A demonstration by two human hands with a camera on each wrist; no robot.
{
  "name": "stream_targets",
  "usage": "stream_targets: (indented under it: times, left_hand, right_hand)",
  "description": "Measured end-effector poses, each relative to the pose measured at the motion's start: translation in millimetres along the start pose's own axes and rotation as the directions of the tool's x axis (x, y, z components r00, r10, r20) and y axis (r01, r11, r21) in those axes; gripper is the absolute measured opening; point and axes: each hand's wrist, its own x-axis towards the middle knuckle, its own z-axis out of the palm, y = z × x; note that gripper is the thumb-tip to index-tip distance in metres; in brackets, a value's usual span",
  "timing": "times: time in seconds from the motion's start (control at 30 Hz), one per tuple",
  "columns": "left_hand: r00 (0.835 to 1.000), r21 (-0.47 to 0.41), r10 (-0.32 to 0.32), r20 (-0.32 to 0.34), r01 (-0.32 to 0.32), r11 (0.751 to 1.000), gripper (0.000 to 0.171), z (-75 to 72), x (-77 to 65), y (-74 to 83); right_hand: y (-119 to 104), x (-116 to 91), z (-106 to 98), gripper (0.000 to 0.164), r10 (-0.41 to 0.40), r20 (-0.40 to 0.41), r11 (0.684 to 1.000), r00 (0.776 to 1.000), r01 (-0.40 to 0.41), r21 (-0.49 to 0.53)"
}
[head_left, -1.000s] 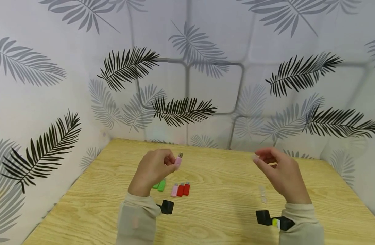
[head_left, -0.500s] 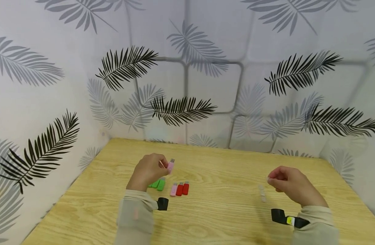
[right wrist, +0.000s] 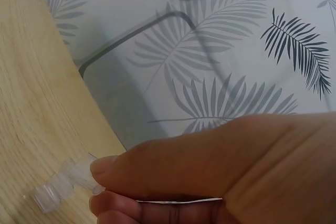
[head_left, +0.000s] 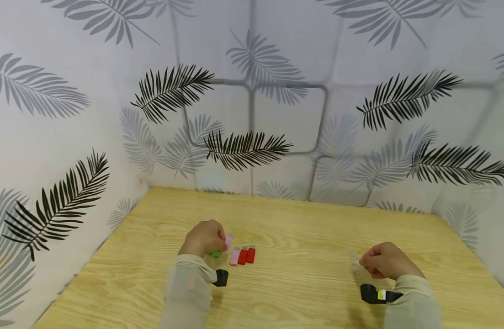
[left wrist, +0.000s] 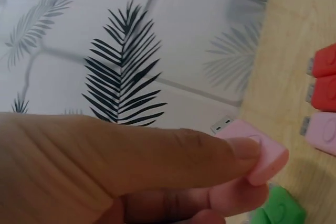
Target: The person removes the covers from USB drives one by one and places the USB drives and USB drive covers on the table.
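Note:
My left hand (head_left: 202,238) pinches a pink USB stick (left wrist: 269,155) between thumb and fingers, its bare metal plug pointing away. The stick is held low, beside a lying pink USB stick (head_left: 234,257) and two red USB sticks (head_left: 243,256) in a row. Green USB sticks (left wrist: 284,208) lie below the left hand, partly hidden by it. My right hand (head_left: 388,261) pinches a small clear plastic cap (right wrist: 84,172) at its fingertips. That cap is right at a short row of clear caps (right wrist: 48,199) on the table.
The wooden table (head_left: 297,283) runs back to a wall covering (head_left: 284,114) with leaf prints. A dark wrist camera mount (head_left: 221,278) sits at the left wrist, and another mount (head_left: 371,294) at the right.
Both hands have come down toward the table. The left has brought the pink USB stick over the green ones; the right has carried its clear cap down to the row of caps.

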Motion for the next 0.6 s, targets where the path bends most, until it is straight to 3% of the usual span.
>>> stream_targets:
  times: [0.2, 0.37, 0.6]
  left_hand:
    - [0.997, 0.007, -0.04, 0.065, 0.039, 0.999, 0.016, 9.3, 4.0, -2.5]
    - [0.995, 0.028, -0.063, 0.071, 0.061, 0.998, 0.017, 16.1, 5.6, -3.1]
    - [0.993, 0.076, -0.097, 0.062, 0.092, 0.993, 0.017, 21.3, 7.6, -3.0]
  right_hand:
    - [0.5, -1.3, 0.8, 0.012, 0.032, -0.004, 0.999, 0.999, -0.032, 0.006]
    - [11.9, -1.7, 1.1, 0.013, 0.058, 0.027, 0.998, 0.998, -0.059, 0.028]
    - [23.5, -3.9, -0.2, 0.011, 0.08, 0.105, 0.986, 0.991, -0.095, 0.138]
